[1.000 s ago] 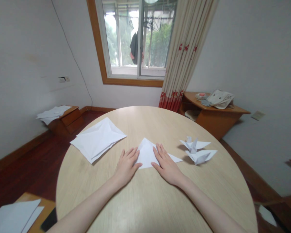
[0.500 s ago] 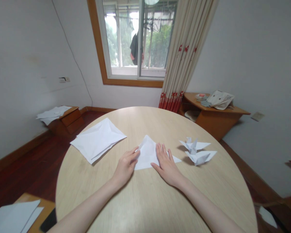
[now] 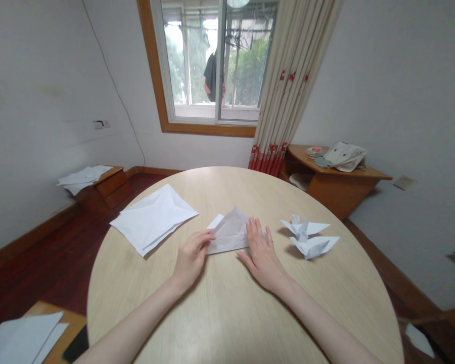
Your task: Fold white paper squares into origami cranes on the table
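Head view: grip of left hand [image 3: 191, 259] now clamps the folded paper [image 3: 229, 231], raised higher; right hand [image 3: 261, 253] lies open.

white paper [image 3: 227, 233], pale wood table [image 3: 227, 313], red-flowered cream curtain [image 3: 288, 86]

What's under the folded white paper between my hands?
The folded white paper rests on the pale wooden round table, which shows around its edges. The part directly beneath it is covered, as is whatever lies under the right hand, so nothing there can be seen.
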{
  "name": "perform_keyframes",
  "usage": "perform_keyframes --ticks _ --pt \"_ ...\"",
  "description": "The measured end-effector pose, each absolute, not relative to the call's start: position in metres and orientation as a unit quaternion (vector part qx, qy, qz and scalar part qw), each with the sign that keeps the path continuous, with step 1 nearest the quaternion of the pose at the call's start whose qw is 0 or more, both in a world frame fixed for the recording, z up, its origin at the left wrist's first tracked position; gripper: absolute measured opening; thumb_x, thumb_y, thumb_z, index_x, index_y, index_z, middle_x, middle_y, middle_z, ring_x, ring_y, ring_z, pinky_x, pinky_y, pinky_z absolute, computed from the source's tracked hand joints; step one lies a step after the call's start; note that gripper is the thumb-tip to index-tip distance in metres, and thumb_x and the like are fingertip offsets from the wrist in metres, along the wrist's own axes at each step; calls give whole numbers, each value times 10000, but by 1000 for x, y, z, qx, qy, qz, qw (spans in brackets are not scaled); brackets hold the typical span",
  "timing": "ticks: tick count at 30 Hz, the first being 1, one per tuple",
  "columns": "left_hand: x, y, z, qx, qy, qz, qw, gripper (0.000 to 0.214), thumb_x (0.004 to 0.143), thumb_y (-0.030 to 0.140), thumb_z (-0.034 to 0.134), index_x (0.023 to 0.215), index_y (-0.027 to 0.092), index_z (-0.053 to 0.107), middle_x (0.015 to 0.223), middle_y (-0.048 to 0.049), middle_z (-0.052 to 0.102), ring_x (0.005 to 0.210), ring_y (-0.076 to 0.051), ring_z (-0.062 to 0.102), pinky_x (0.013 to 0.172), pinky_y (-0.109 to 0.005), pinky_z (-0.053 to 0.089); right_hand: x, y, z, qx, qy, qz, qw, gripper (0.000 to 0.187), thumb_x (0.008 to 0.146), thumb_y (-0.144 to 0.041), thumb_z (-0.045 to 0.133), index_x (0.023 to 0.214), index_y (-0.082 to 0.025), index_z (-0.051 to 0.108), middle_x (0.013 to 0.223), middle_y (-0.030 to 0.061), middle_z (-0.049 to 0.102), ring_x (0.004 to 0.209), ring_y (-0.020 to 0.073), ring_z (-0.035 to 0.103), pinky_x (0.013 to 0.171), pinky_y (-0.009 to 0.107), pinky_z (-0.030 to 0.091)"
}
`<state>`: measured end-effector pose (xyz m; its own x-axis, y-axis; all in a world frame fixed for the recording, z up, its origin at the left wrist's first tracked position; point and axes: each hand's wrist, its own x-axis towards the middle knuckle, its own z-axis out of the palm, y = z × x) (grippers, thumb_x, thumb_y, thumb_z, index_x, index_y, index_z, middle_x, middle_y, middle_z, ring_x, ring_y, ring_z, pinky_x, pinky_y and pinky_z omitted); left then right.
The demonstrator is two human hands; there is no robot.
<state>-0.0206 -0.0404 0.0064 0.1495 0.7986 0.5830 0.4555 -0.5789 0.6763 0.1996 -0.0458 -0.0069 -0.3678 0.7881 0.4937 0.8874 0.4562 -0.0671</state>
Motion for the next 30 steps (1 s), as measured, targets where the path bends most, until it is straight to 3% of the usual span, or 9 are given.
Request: perform_keyframes --ticks 4,9,11,15,19,24,27,30 --pt "-19 -43 10 714 415 532 189 111 863 186 453 799 206 541 1000 -64 695 971 -209 650 870 -371 514 199 -50 3 -491 -824 -115 259 784 962 -304 363 1460 -167 -228 1568 124 -73 1433 296 -21 1131 578 112" --pt "-21 -45 7 751 376 513 176 136 856 116 428 877 202 531 1016 -64 684 996 -182 639 873 -331 506 199 -56 17 -469 -816 -133 311 762 970 -293 346 1461 -195 -230 1566 103 -86 1434 291 39 1127 578 149" --pt "-21 -45 4 770 365 494 172 163 859 105 424 918 197 546 1015 -64 680 994 -177 639 863 -318 510 200 -59 23 -449 -814 -154 336 736 971 -261 351 1479 -191 -177 1570 106 -11 1432 275 87 1129 554 170" --pt "-20 -45 -2 793 346 463 192 184 866 114 442 984 185 563 991 -61 678 949 -170 646 844 -309 521 203 -66 35 -392 -825 -192 360 689 958 -184 370 1504 -181 -51 1515 132 280 1387 249 279 1114 510 229" --pt "-18 -47 -3 802 330 442 229 202 838 102 463 998 179 559 979 -56 676 915 -161 648 841 -304 529 206 -72 42 -345 -844 -203 356 674 924 -134 425 1505 -216 95 1368 94 523 1293 222 451 1118 476 224" --pt "-16 -49 3 799 334 418 275 174 799 110 499 949 190 539 1011 -51 662 937 -167 647 839 -299 536 211 -72 46 -302 -870 -210 327 603 861 -49 428 1425 -249 357 1232 17 645 1205 192 540 1132 461 191" --pt "-15 -50 5 804 359 379 284 255 788 126 546 1033 195 533 1026 -50 658 929 -180 647 843 -319 527 212 -70 47 -276 -882 -221 312 522 821 -17 411 1281 -227 536 1123 10 705 1087 187 608 1081 440 297" --pt "-17 -48 6 816 398 334 253 355 777 163 619 1115 200 515 1099 -73 646 992 -218 628 875 -357 501 212 -69 48 -252 -889 -221 312 446 803 -10 411 1154 -197 614 1033 26 732 992 192 636 992 434 401"
